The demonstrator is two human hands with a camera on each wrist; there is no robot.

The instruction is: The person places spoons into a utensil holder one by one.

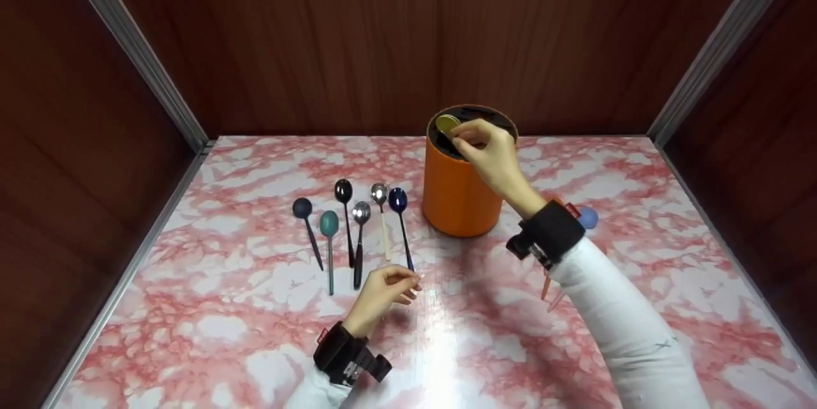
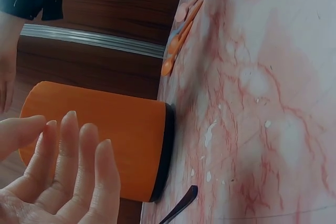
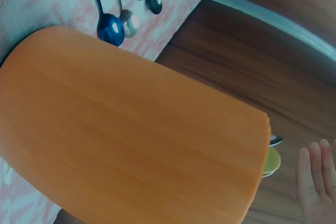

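Observation:
An orange cylindrical holder (image 1: 461,195) with a dark inside stands at the back of the table. A yellow-gold spoon (image 1: 447,123) is in it, bowl up at the rim; the right wrist view shows a silvery spoon edge (image 3: 275,140) beside it. At the rim is my right hand (image 1: 488,150), fingers fairly straight, a small gap from the spoon (image 3: 272,161) in the right wrist view. My left hand (image 1: 385,291) hovers over the table, loosely bent and holding nothing, near the handle end of a dark blue spoon (image 1: 399,200).
Left of the holder lie a silver spoon with a pale handle (image 1: 380,194), a teal spoon (image 1: 329,223), a black spoon (image 1: 343,191) and others. Right of it, partly under my right forearm, are orange spoons (image 2: 173,45) and a light-blue spoon (image 1: 588,218). Wood-pattern walls surround the table.

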